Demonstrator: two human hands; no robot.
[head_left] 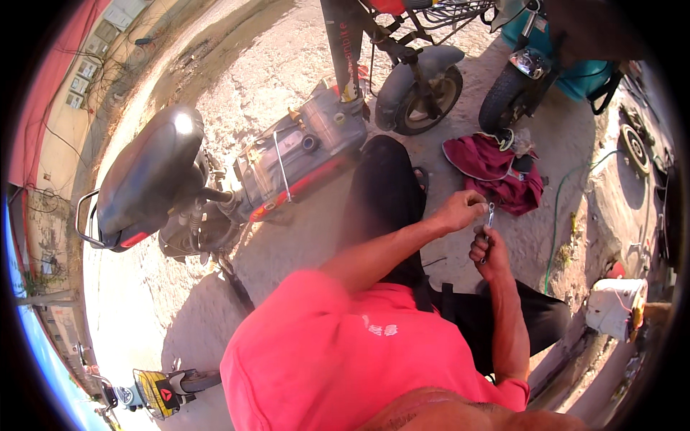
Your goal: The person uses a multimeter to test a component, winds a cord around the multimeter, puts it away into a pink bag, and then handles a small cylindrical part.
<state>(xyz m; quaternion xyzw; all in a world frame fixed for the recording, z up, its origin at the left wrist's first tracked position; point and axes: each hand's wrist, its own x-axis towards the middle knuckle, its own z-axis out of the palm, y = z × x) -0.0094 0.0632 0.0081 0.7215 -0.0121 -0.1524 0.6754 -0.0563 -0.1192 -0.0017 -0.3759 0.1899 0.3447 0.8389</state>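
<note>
My right hand (489,253) is closed round the shaft of a silver wrench (491,215), its ring end pointing up and away from me. Just left of that ring end, my left hand (462,211) has thumb and fingertips pinched together. Whatever the pinch holds is too small to make out. Beyond both hands, a maroon cloth bag or garment (496,172) lies crumpled on the ground, a clear plastic bag on its far side. To my left stands an electric scooter (302,144) with its footboard area opened up and its dark seat (151,169) nearest the left.
Ahead is a front wheel with a grey mudguard (420,90), and a teal scooter (514,86) beside it. A green hose (558,215) runs along the ground at right, near a white container (616,307) and a loose wheel (635,149). Another scooter (162,394) stands lower left.
</note>
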